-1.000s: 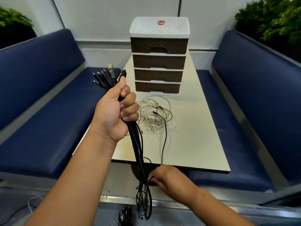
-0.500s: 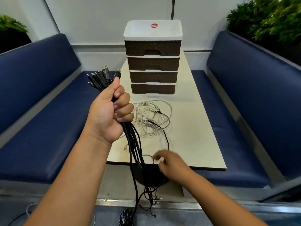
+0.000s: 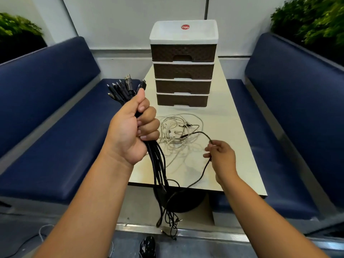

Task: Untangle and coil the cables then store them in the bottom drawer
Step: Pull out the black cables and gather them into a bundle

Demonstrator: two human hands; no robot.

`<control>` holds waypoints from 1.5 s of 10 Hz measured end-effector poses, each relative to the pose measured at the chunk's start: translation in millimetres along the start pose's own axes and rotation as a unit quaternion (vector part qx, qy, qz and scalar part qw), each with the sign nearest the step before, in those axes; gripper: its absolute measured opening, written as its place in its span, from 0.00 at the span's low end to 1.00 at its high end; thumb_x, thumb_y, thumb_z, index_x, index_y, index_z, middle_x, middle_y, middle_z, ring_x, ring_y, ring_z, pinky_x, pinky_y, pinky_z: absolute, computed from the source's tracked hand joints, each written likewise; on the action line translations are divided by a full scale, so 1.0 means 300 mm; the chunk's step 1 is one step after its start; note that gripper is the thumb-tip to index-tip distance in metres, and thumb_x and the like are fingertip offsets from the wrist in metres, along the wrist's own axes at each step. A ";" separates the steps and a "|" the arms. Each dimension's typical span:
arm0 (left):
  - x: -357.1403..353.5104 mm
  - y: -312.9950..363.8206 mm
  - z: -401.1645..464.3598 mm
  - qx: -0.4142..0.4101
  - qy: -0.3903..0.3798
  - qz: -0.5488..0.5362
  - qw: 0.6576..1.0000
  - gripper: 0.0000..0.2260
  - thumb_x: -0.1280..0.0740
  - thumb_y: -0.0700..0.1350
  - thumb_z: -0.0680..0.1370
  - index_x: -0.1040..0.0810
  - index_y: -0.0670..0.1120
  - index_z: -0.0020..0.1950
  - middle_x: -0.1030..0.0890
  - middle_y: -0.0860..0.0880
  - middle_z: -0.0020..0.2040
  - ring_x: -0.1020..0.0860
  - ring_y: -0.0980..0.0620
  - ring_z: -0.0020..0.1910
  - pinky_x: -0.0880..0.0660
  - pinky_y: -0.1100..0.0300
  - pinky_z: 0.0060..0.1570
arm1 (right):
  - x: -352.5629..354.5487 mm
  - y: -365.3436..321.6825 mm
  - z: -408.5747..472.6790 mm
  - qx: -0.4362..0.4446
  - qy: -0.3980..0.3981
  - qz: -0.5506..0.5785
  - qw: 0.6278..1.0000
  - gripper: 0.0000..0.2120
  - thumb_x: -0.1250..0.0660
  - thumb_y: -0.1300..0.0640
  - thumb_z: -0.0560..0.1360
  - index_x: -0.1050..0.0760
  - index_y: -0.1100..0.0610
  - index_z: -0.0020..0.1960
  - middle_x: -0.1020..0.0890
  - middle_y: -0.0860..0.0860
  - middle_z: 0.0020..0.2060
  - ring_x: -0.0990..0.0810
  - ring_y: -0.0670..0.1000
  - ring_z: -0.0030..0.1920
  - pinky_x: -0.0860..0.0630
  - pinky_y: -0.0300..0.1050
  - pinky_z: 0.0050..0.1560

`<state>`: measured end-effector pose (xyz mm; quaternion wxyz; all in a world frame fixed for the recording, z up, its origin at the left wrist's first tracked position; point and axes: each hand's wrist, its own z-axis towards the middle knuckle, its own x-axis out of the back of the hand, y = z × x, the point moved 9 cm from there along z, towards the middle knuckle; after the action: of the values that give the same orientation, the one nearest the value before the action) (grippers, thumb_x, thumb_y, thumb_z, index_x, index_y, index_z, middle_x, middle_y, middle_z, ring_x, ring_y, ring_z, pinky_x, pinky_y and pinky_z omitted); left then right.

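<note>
At frame centre, the left hand (image 3: pixel 133 130) grips the black cable bundle (image 3: pixel 158 164). The right hand (image 3: pixel 221 155), risen from below the table (image 3: pixel 242 146), now pinches one loose black cable (image 3: pixel 202 171), freeing it from white cables (image 3: pixel 178 131).

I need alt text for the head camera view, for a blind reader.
The left hand grips a bundle of black cables while the right hand pinches one black cable above white cables on a table, before a closed drawer unit.

2 bare forearms in shot, no sleeves, no watch or rings; left hand (image 3: pixel 130 127) and right hand (image 3: pixel 221 157) ungloved, nails short.
</note>
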<state>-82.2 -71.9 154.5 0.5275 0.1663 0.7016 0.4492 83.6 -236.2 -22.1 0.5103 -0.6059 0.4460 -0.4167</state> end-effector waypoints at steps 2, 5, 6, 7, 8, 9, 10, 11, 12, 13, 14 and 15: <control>-0.004 -0.006 0.011 0.003 0.000 0.000 1.000 0.20 0.45 0.54 0.83 0.38 0.50 0.32 0.43 0.55 0.23 0.46 0.59 0.18 0.51 0.67 0.20 | 0.144 -0.106 0.007 0.051 0.122 -0.051 0.990 0.04 0.42 0.55 0.81 0.29 0.50 0.52 0.20 0.53 0.44 0.22 0.52 0.42 0.21 0.48 0.43; -0.013 -0.012 0.030 0.011 -0.009 0.000 1.000 0.20 0.44 0.54 0.82 0.38 0.50 0.31 0.43 0.55 0.23 0.46 0.59 0.18 0.51 0.67 0.20 | 0.092 -0.112 -0.102 0.001 -0.156 0.011 0.988 0.05 0.42 0.64 0.81 0.28 0.59 0.51 0.35 0.49 0.26 0.39 0.47 0.26 0.39 0.42 0.29; -0.024 -0.008 0.040 0.012 -0.016 0.004 1.000 0.20 0.45 0.54 0.83 0.38 0.50 0.32 0.43 0.55 0.23 0.47 0.59 0.19 0.50 0.66 0.19 | 0.016 -0.023 -0.198 -0.029 -0.304 0.018 0.952 0.05 0.41 0.66 0.81 0.28 0.63 0.53 0.33 0.53 0.26 0.33 0.50 0.27 0.32 0.39 0.30; -0.048 -0.008 0.046 0.015 -0.028 0.005 0.999 0.20 0.45 0.54 0.83 0.38 0.50 0.32 0.43 0.55 0.23 0.47 0.59 0.19 0.50 0.66 0.19 | -0.042 0.101 -0.250 -0.041 -0.349 -0.093 0.932 0.04 0.38 0.62 0.80 0.25 0.60 0.52 0.22 0.54 0.32 0.22 0.52 0.37 0.25 0.39 0.43; -0.071 -0.005 0.045 0.018 -0.044 0.008 0.999 0.20 0.45 0.54 0.83 0.38 0.50 0.32 0.43 0.55 0.23 0.47 0.59 0.19 0.50 0.66 0.19 | -0.089 0.206 -0.273 0.013 -0.361 -0.336 0.870 0.06 0.38 0.59 0.79 0.23 0.55 0.53 0.18 0.52 0.45 0.20 0.50 0.48 0.28 0.41 0.50; -0.078 0.008 0.037 0.020 -0.049 0.025 0.998 0.20 0.45 0.54 0.83 0.38 0.50 0.32 0.44 0.55 0.24 0.48 0.59 0.20 0.51 0.66 0.20 | -0.124 0.240 -0.288 0.068 -0.375 -0.510 0.771 0.09 0.40 0.57 0.78 0.22 0.55 0.53 0.20 0.52 0.50 0.22 0.52 0.54 0.28 0.42 0.48; -0.074 0.022 0.031 0.019 -0.048 0.036 0.998 0.20 0.45 0.54 0.83 0.38 0.50 0.31 0.43 0.55 0.24 0.48 0.59 0.20 0.51 0.65 0.20 | -0.134 0.120 -0.259 0.131 -0.286 -0.514 0.798 0.13 0.42 0.59 0.78 0.20 0.55 0.55 0.18 0.52 0.52 0.21 0.53 0.54 0.26 0.44 0.52; -0.074 0.022 0.031 0.019 -0.047 0.040 0.998 0.20 0.45 0.54 0.83 0.38 0.50 0.31 0.43 0.55 0.23 0.47 0.59 0.19 0.51 0.66 0.20 | -0.152 -0.066 -0.290 0.137 -0.235 -0.253 0.929 0.09 0.37 0.56 0.78 0.21 0.51 0.56 0.18 0.44 0.50 0.20 0.44 0.51 0.27 0.38 0.50; -0.087 -0.014 0.037 0.032 -0.053 0.043 0.997 0.20 0.45 0.54 0.83 0.37 0.50 0.31 0.44 0.55 0.24 0.48 0.59 0.20 0.51 0.66 0.20 | -0.277 -0.189 -0.411 0.111 -0.363 -0.036 0.924 0.25 0.33 0.43 0.73 0.29 0.49 0.67 0.21 0.44 0.60 0.24 0.42 0.63 0.27 0.38 0.62; -0.094 -0.036 0.048 0.037 -0.058 0.042 0.997 0.20 0.44 0.54 0.83 0.37 0.50 0.32 0.43 0.55 0.24 0.47 0.59 0.20 0.51 0.66 0.20 | -0.362 -0.194 -0.462 0.132 -0.358 -0.032 0.924 0.17 0.27 0.47 0.71 0.27 0.50 0.56 0.18 0.46 0.48 0.19 0.43 0.50 0.24 0.39 0.52; -0.072 -0.010 0.062 0.020 -0.048 0.034 0.998 0.20 0.44 0.54 0.83 0.37 0.50 0.32 0.44 0.55 0.24 0.47 0.59 0.20 0.51 0.66 0.20 | -0.397 -0.103 -0.450 0.097 -0.316 -0.039 0.943 0.10 0.32 0.53 0.78 0.31 0.52 0.41 0.26 0.53 0.32 0.27 0.42 0.27 0.29 0.35 0.32; -0.011 0.017 0.082 0.005 -0.017 0.008 1.000 0.20 0.45 0.54 0.83 0.37 0.50 0.31 0.44 0.55 0.24 0.47 0.59 0.19 0.51 0.66 0.19 | -0.417 -0.024 -0.434 0.087 -0.346 -0.083 0.931 0.14 0.35 0.50 0.79 0.34 0.53 0.39 0.30 0.51 0.30 0.30 0.44 0.28 0.30 0.35 0.31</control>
<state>-60.2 -60.2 159.5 0.5349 0.1826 0.6935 0.4467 -72.6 -146.9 -4.2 0.6473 -0.7005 0.1524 -0.2591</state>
